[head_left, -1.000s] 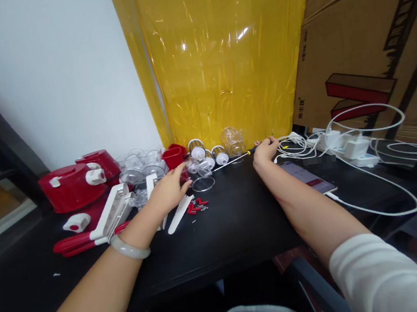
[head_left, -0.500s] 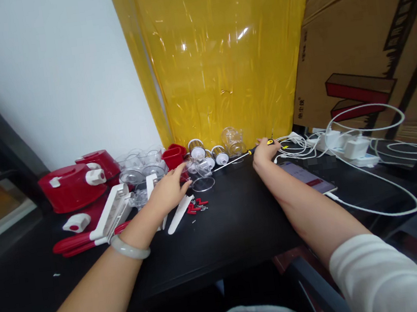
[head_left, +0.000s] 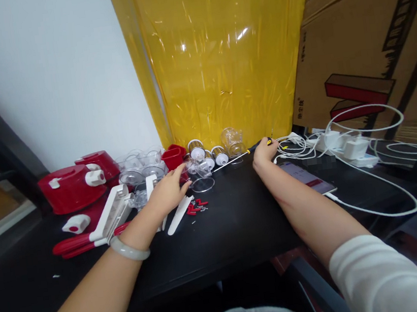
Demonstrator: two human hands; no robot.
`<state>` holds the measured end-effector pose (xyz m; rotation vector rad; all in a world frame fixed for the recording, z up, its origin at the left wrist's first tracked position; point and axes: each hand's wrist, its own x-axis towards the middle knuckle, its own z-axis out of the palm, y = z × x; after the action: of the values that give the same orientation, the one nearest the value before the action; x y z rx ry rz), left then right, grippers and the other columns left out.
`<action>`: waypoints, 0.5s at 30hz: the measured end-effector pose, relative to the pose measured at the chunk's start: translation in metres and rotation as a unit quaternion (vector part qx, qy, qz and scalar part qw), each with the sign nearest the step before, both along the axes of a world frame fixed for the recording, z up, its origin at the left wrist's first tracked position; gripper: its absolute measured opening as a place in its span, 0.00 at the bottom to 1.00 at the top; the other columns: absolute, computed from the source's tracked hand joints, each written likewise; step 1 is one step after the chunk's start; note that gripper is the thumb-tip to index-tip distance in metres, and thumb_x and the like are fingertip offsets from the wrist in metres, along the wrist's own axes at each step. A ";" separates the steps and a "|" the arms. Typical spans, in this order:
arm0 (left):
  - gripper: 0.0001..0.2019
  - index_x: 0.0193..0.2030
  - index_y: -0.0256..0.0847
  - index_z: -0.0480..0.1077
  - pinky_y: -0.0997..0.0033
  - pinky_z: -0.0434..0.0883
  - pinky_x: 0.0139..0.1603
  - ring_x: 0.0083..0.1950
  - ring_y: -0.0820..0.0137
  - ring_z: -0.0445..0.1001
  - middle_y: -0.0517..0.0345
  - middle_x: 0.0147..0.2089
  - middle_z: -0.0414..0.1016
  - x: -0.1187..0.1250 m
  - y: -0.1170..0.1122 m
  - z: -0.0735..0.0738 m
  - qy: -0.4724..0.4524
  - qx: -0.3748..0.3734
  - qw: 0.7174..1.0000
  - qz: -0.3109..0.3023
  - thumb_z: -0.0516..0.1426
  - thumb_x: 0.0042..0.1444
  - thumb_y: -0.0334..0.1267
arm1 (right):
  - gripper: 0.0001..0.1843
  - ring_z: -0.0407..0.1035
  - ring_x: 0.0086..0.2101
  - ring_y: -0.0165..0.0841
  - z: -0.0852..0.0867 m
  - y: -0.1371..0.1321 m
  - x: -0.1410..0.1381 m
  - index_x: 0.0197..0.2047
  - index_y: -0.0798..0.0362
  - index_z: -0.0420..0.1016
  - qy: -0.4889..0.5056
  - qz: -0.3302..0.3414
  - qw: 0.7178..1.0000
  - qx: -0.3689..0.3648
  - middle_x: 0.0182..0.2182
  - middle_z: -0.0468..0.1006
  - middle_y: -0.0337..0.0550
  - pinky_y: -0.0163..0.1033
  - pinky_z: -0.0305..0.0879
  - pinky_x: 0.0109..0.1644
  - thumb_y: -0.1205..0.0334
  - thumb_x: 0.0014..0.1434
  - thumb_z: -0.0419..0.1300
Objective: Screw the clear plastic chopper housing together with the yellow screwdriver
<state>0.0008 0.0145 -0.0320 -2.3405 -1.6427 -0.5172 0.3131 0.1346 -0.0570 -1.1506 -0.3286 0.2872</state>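
My right hand (head_left: 265, 151) is wrapped round the black and yellow handle of a long-shafted screwdriver (head_left: 232, 161). Its shaft points left, and the tip ends beside a clear plastic part with a round rim (head_left: 202, 183). Fingers and thumb of my left hand (head_left: 172, 187) close on the left side of that clear part. Just behind it lie several white and metallic drum cylinders (head_left: 196, 150). In front are small red pieces with loose screws (head_left: 197, 207) and a flat white strip (head_left: 179, 216).
Red housings (head_left: 72, 188), clear cups (head_left: 142, 164) and white parts with red handles (head_left: 109, 217) fill the left side. At right lie a phone (head_left: 305, 176), white cables and chargers (head_left: 357, 147). A yellow plastic sheet (head_left: 222, 57) and cardboard box (head_left: 363, 48) stand behind.
Both hands hold nearly the same position. The screwdriver handle has turned slightly within my right hand, so its markings look different.
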 end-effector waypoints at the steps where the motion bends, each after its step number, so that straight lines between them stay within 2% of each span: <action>1: 0.30 0.72 0.39 0.55 0.56 0.71 0.51 0.56 0.51 0.75 0.40 0.57 0.76 0.000 0.000 0.000 0.000 0.001 1.000 -0.002 0.54 0.67 0.45 | 0.02 0.68 0.39 0.31 0.001 -0.001 -0.001 0.37 0.52 0.63 -0.002 0.002 1.000 0.002 0.37 0.72 0.40 0.37 0.65 0.53 0.67 0.60 0.54; 8: 0.30 0.72 0.38 0.55 0.55 0.71 0.52 0.56 0.51 0.75 0.39 0.57 0.75 -0.001 0.001 -0.001 -0.005 0.001 1.000 -0.003 0.54 0.67 0.45 | 0.06 0.70 0.44 0.31 0.004 -0.001 -0.001 0.40 0.52 0.63 0.017 -0.007 1.000 -0.009 0.40 0.73 0.44 0.37 0.66 0.55 0.68 0.60 0.49; 13: 0.30 0.72 0.39 0.55 0.56 0.71 0.52 0.56 0.51 0.75 0.40 0.57 0.76 -0.003 0.002 -0.002 -0.005 0.004 1.000 -0.004 0.54 0.67 0.45 | 0.07 0.71 0.45 0.31 -0.001 0.002 0.003 0.39 0.51 0.62 0.016 -0.005 1.000 -0.017 0.39 0.72 0.43 0.36 0.67 0.55 0.67 0.61 0.45; 15: 0.30 0.72 0.39 0.55 0.56 0.71 0.52 0.56 0.51 0.75 0.40 0.57 0.76 -0.003 0.002 -0.002 -0.004 0.002 1.000 0.001 0.54 0.67 0.45 | 0.07 0.71 0.45 0.31 -0.004 0.003 0.005 0.39 0.50 0.61 -0.013 0.028 1.000 0.004 0.37 0.72 0.42 0.36 0.67 0.54 0.67 0.63 0.43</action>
<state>-0.0017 0.0160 -0.0337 -2.3362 -1.6448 -0.5290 0.3183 0.1381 -0.0611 -1.1400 -0.3858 0.3203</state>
